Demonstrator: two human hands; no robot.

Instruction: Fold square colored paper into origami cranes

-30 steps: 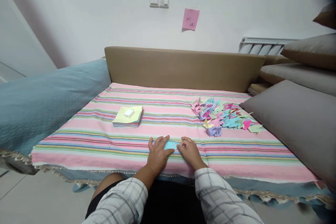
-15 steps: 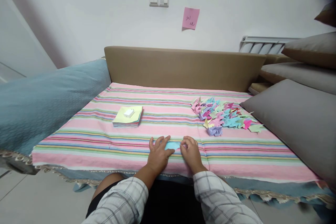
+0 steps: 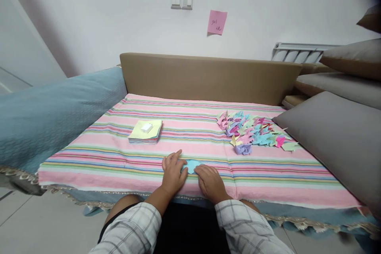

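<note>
A small folded piece of light blue paper (image 3: 192,166) lies on the striped cloth between my hands. My left hand (image 3: 173,172) touches the paper's left end; its fingers are spread and the thumb points forward beside it. At the paper's right end rests my right hand (image 3: 212,180), laid rather flat with the fingers stretched toward the left over the edge. The parts of the paper under my fingertips are hidden.
A stack of coloured paper sheets (image 3: 145,133) stands to the left, a small white block (image 3: 147,127) on top. Many folded paper pieces (image 3: 253,131) are heaped at the right. Grey cushions (image 3: 336,139) border the right side, a brown backrest (image 3: 208,77) the far side.
Both hands have shifted slightly left and the paper with them. More of the paper shows, its outline now pointed toward me. My right hand has gone from a pinch to a flatter pose.
</note>
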